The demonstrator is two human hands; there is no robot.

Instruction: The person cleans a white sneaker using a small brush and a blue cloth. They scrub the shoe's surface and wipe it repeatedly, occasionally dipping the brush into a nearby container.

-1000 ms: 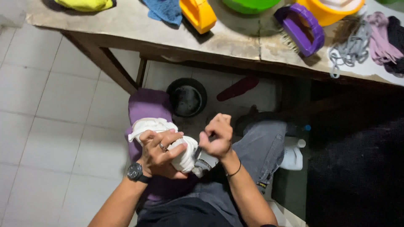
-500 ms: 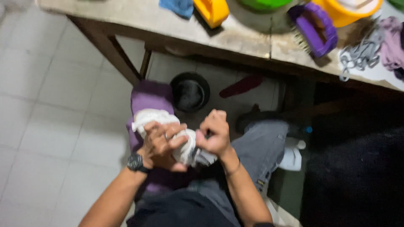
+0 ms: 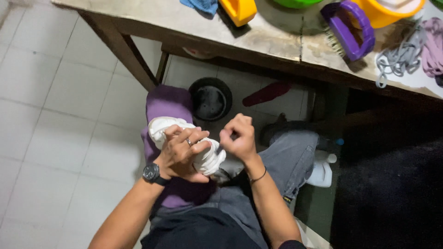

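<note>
Your left hand [image 3: 182, 154] is clamped around a white shoe [image 3: 203, 154] held over your lap, above a purple cloth [image 3: 168, 103]. Your right hand [image 3: 237, 138] is closed, pinching at its near end, perhaps a lace; how much remains, you cannot tell. Far off, the bench [image 3: 277, 37] carries a purple brush [image 3: 348, 30] and grey laces [image 3: 401, 57]; nothing blocks you.

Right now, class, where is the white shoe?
In the head view the white shoe sits centre-left, gripped by the left hand over the purple cloth, beside the right hand.
</note>
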